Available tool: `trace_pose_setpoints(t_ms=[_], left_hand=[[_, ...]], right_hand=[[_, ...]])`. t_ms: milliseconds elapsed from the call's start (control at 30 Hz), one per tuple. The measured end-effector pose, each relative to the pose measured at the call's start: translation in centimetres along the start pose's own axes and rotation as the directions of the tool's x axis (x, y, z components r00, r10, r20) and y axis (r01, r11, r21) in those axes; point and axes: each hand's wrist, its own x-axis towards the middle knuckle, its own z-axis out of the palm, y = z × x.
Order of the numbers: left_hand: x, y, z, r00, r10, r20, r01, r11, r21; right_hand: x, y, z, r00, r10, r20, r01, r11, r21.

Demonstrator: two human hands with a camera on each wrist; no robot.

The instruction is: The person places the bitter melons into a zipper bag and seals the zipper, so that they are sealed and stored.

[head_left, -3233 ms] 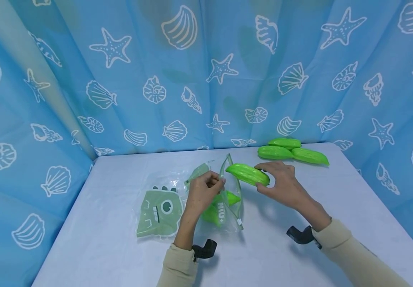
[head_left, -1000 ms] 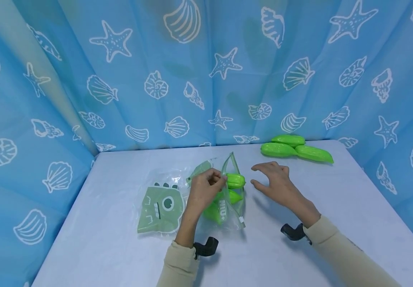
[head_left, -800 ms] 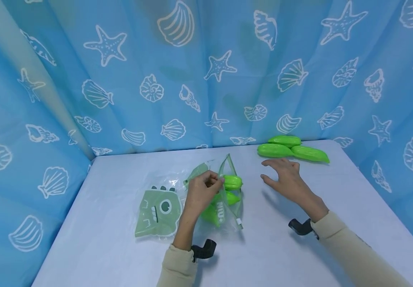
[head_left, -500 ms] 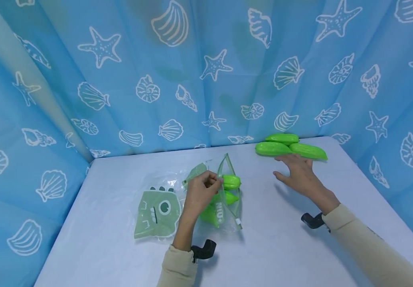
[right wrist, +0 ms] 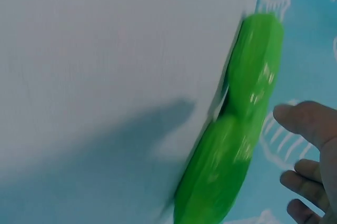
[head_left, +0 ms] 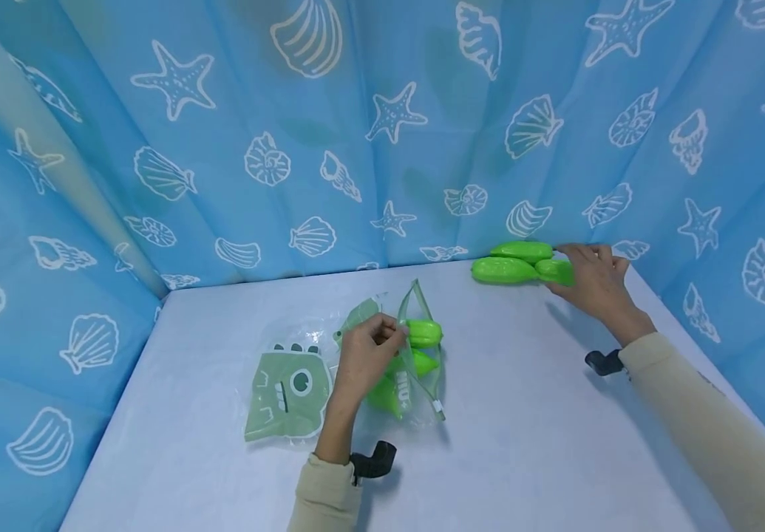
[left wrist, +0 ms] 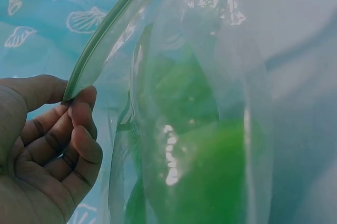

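In the head view my left hand (head_left: 367,357) pinches the rim of a clear plastic zip bag (head_left: 436,395). The left wrist view shows thumb and fingertips on the bag's green zip strip (left wrist: 100,42). Inside the held-up bag lie bright green ridged vegetable-shaped pieces, one (head_left: 424,334) poking from its mouth. At the table's back right, my right hand (head_left: 596,284) spans the right-hand green piece (head_left: 558,272), covering its end. In the right wrist view its thumb and fingers are spread beside the green pieces (right wrist: 213,174), with a gap showing.
Two more green pieces (head_left: 505,270) lie at the left of that group, near the back edge. A green one-eyed monster print (head_left: 289,391) shows on the bag's flat left part. A blue shell-patterned curtain (head_left: 355,148) stands behind the white table (head_left: 508,443).
One green piece went from my right hand into the bag's mouth, and that hand let go. It then moved right and back to the group of green pieces. My left hand kept its pinch.
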Motion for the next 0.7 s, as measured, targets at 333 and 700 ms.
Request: trace_pose_setpoints(t_ms=[333,700], left_hand=[[0.1,-0.1,0.1,1.000,-0.028,-0.003,0.028,0.999,0.015],[0.2,-0.4,0.4,0.998,-0.060,-0.010,0.060,0.998,0.020]], right_hand=[[1.5,5.0,0.3,0.978,0.095,0.188,-0.080,0.993,-0.085],[2.0,6.4,0.7,0.976,0.126,0.178,-0.108,0.988,-0.106]])
